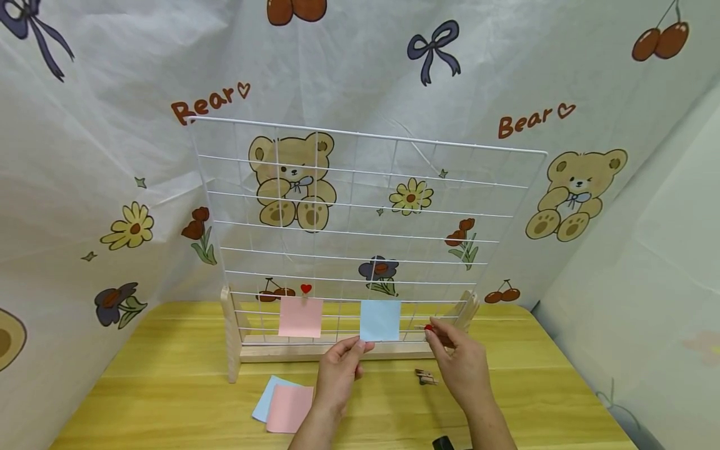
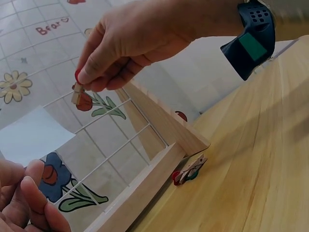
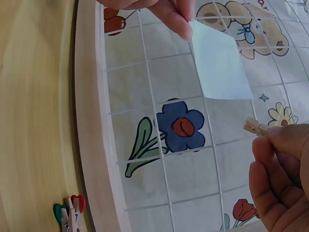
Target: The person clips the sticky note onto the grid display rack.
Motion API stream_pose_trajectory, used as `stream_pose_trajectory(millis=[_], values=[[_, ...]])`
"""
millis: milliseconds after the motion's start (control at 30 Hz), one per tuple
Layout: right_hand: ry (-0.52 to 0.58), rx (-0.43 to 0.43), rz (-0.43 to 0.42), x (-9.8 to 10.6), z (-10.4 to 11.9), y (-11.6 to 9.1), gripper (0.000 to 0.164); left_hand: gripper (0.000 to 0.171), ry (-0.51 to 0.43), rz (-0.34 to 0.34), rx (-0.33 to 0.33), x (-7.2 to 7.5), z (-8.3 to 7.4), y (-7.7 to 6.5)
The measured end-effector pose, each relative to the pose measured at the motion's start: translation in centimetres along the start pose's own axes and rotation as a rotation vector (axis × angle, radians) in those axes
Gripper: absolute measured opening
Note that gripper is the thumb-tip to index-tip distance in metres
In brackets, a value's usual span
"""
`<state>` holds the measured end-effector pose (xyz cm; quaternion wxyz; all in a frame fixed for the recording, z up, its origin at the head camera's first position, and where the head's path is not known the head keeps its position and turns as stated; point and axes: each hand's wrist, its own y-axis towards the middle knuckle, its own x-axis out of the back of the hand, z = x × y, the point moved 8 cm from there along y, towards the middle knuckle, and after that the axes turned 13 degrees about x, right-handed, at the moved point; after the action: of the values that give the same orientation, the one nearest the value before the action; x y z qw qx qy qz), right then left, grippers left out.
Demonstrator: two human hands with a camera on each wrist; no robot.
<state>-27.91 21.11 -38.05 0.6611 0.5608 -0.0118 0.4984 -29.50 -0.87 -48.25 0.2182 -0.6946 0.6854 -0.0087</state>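
My left hand pinches a light blue paper square by its lower edge, holding it up against the white wire grid on its wooden stand. To the right of the paper, my right hand grips a small wooden clothespin with a red heart between thumb and fingertips. The clothespin's free end points toward the paper, a short gap away from it in the right wrist view. A pink paper square hangs on the grid to the left, under another red-heart clothespin.
Loose clothespins with red and green hearts lie on the wooden table before the stand. A pink sheet overlaps a blue one at the front left. Something black shows at the bottom edge. Printed cloth hangs behind.
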Motion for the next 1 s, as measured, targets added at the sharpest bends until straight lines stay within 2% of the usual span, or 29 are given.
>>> stream_pose_trajectory(millis=[267,433,667,1000], values=[[-0.012,0.102,-0.09,0.7,1.4,0.4,0.029,0.035,0.003,-0.004,0.0,0.1,-0.1,-0.3],[0.001,0.085,-0.127,0.9,1.5,0.5,0.031,0.036,0.011,-0.001,-0.005,0.1,-0.2,-0.4],[0.043,0.057,-0.12,0.5,1.7,0.8,0.024,0.033,0.005,-0.002,0.005,0.0,0.0,-0.3],[0.039,0.173,-0.203,0.5,3.3,1.5,0.023,0.035,-0.002,-0.003,0.01,0.2,0.0,-0.3]])
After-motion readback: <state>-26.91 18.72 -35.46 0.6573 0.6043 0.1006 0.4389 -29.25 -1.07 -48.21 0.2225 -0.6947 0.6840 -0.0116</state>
